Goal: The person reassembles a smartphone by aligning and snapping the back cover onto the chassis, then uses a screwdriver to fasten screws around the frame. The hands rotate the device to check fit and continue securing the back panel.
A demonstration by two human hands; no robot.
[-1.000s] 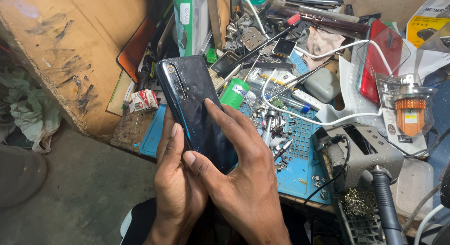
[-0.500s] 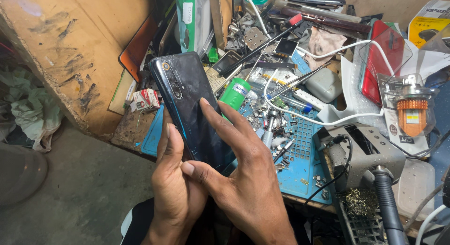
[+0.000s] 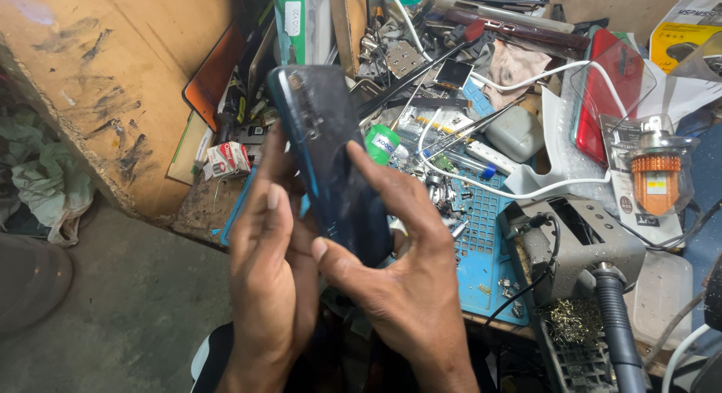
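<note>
Plainly, phone: a dark blue-black smartphone (image 3: 331, 160) is held back-side up, tilted, above the near edge of a cluttered repair bench.
Left hand: the left hand (image 3: 271, 265) cups the phone's lower left edge, fingers curled up along that side and closed against it.
Right hand: the right hand (image 3: 398, 265) grips from the right, its thumb pressed on the back cover and its fingers wrapped round the far edge.
Done so far: the back cover sits on the body, smudged and scuffed; no gap or lifted corner shows from this angle.
Left to do: judging by the grip alone, the phone is only being handled; no tool is in either hand, and the cover seems unopened.
Bench: the blue work mat (image 3: 489, 235) lies just beyond the hands, strewn with small screws and parts; a white cable (image 3: 526, 190) loops across it.
Nearby: a green-capped bottle (image 3: 382, 143) stands close behind the phone; a soldering stand (image 3: 587, 242) sits to the right.
Hidden: the phone's screen side faces away, and its lower end is covered by both hands.
Hard to make out: the fingertips behind the phone cannot be seen, nor whether they press the screen.
</note>
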